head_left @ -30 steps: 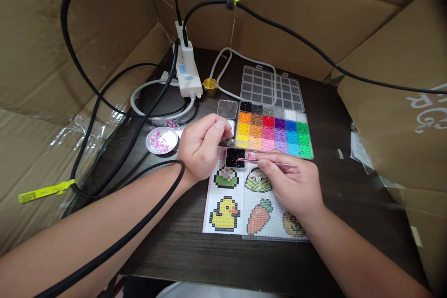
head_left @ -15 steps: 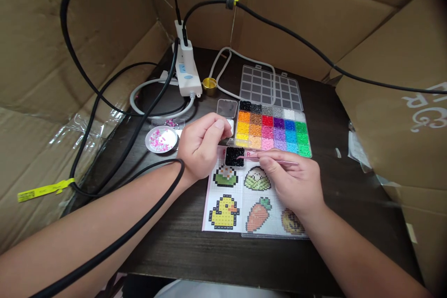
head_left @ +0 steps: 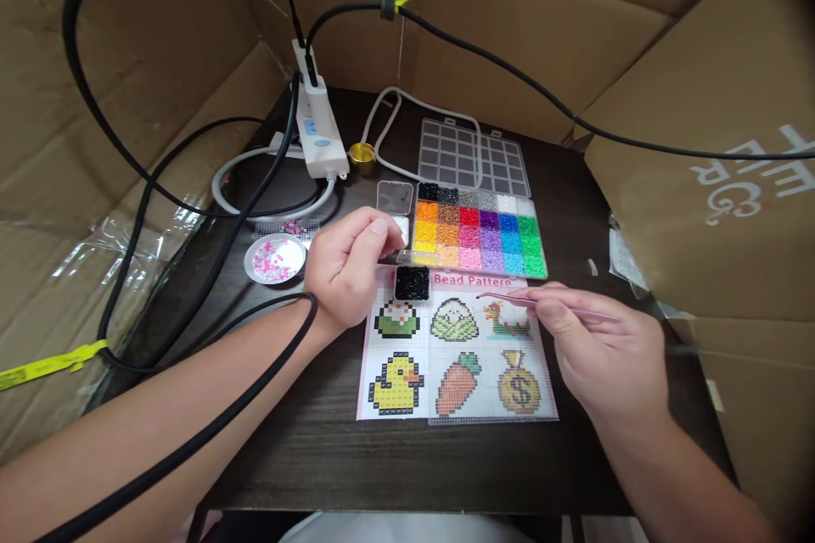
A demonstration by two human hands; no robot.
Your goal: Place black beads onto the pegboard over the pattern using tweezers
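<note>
Pink tweezers (head_left: 573, 310) are pinched in my right hand (head_left: 604, 348), their bent tips over the pattern sheet (head_left: 391, 339). A tiny dark speck, perhaps a black bead, shows at the tips. A clear pegboard (head_left: 493, 419) lies on the sheet's right part, over printed carrot, money bag and other pictures. Curled closed, my left hand (head_left: 347, 267) rests left of a small open box of black beads (head_left: 413, 282); what its fingers hold, if anything, is hidden. Behind it stands another small lidded box (head_left: 400, 229) with white contents.
Beyond the sheet lies a divided bead case (head_left: 480, 233) with its clear lid (head_left: 474, 157) open. At left are a white dish (head_left: 276, 259) of pink and white beads, a power strip (head_left: 322, 131) and a gold cup (head_left: 362, 156). Black cables (head_left: 210, 297) cross my left arm; cardboard walls surround the table.
My right hand has drawn the tweezers out of the black bead box and rightward over the pegboard. My left hand keeps its closed pose; the whole view has shifted slightly.
</note>
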